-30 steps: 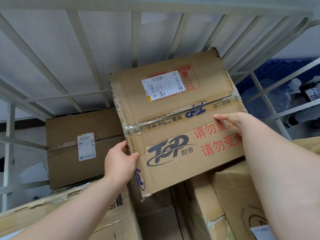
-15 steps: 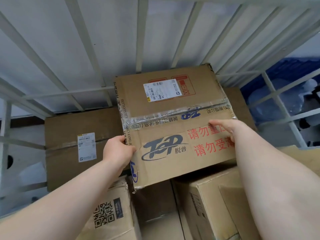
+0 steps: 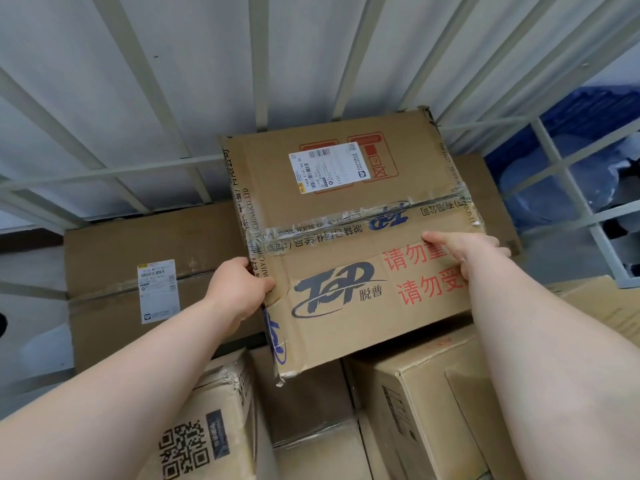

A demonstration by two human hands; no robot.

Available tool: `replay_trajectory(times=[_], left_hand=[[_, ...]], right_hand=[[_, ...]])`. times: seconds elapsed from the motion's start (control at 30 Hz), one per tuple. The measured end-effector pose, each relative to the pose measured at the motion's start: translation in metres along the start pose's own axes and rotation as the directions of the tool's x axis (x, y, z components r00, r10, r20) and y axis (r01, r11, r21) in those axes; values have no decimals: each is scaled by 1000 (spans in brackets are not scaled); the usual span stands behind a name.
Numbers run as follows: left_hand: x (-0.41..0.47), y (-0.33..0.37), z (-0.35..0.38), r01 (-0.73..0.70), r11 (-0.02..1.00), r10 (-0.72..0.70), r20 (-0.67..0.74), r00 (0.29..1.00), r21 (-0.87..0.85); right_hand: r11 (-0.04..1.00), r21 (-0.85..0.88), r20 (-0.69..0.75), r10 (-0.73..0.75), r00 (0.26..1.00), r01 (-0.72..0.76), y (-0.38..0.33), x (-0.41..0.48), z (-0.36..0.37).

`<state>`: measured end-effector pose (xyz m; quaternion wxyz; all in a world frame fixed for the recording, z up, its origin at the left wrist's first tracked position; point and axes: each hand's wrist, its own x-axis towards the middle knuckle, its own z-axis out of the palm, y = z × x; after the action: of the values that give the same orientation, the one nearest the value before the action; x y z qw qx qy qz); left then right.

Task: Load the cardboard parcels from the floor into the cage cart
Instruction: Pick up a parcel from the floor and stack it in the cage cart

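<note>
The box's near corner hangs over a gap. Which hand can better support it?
Probably left: the left hand grips the box by its left edge near that corner; the right hand holds the right edge.

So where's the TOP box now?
The TOP box is mid-frame in the head view, between left hand and right hand, over other boxes, near the cage bars.

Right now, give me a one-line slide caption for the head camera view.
Left hand and right hand grip a taped brown cardboard parcel over stacked cardboard boxes inside the white-barred cage cart.
</note>
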<state>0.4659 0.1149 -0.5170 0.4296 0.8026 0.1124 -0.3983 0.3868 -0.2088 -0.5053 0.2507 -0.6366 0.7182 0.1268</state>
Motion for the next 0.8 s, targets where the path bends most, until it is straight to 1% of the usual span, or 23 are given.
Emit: replay_trajectory(times=[0.07, 0.13, 0.17, 0.23, 0.3, 0.47, 0.53, 0.57, 0.63, 0.7, 0.8], left_hand=[[2, -1, 5, -12, 1000, 13, 16, 1000, -14], [6, 4, 13, -45, 999, 46, 31, 998, -21], [9, 8, 17, -65, 997, 68, 51, 996, -52], [14, 19, 27, -79, 986, 97, 121, 988, -145], [18, 30, 38, -64, 981, 99, 189, 977, -185], [28, 40, 57, -129, 986, 150, 218, 964, -106], [30, 42, 54, -140, 988, 152, 233, 961, -65], [31, 43, 52, -151, 988, 157, 234, 960, -43], [34, 45, 46, -173, 985, 174, 214, 961, -24], [37, 48, 42, -169, 984, 177, 198, 964, -56], [37, 49, 40, -176, 983, 182, 210, 961, -45]], right_hand=[[998, -16, -12, -65, 998, 65, -3, -15, 8], [983, -71, 34, -169, 985, 171, -7, -32, 19], [969, -87, 66, -226, 972, 231, -9, -38, 25], [939, -98, 113, -317, 941, 329, -13, -47, 30], [920, -74, 146, -372, 917, 385, -16, -46, 31], [873, 50, 213, -484, 849, 485, -10, -50, 39], [857, 61, 253, -509, 823, 511, -6, -62, 45], [845, 24, 279, -519, 808, 534, -5, -70, 48], [796, -126, 336, -528, 780, 593, -3, -86, 55], [741, -238, 371, -528, 764, 628, 1, -101, 64], [696, -316, 346, -548, 761, 645, 8, -108, 78]])
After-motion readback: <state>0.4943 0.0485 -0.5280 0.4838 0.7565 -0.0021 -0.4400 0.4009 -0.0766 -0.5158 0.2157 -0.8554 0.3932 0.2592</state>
